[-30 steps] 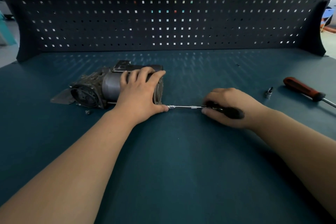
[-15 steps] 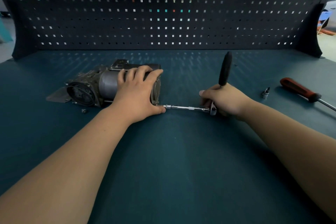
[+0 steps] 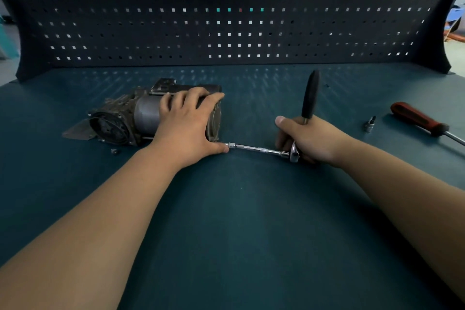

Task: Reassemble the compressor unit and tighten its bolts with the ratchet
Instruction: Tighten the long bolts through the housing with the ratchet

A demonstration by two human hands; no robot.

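The grey metal compressor unit (image 3: pixel 130 121) lies on its side at the left of the bench. My left hand (image 3: pixel 187 126) rests over its cylindrical body, fingers draped across the top and thumb down at its right end. A ratchet (image 3: pixel 308 98) with a black handle stands nearly upright, its chrome extension bar (image 3: pixel 256 150) running left to the compressor's right end face. My right hand (image 3: pixel 308 137) grips the ratchet low on its shank, just above the chrome head. The bolt itself is hidden behind my left thumb.
A red-handled screwdriver (image 3: pixel 417 118) lies at the right, with a loose socket (image 3: pixel 369 124) just left of it. A small bolt or nut (image 3: pixel 114 151) sits in front of the compressor. A dark pegboard wall (image 3: pixel 226 12) closes the back of the teal bench (image 3: pixel 239 221).
The ratchet handle has swung from lying flat toward the right up to nearly vertical. My left hand has stayed on the compressor.
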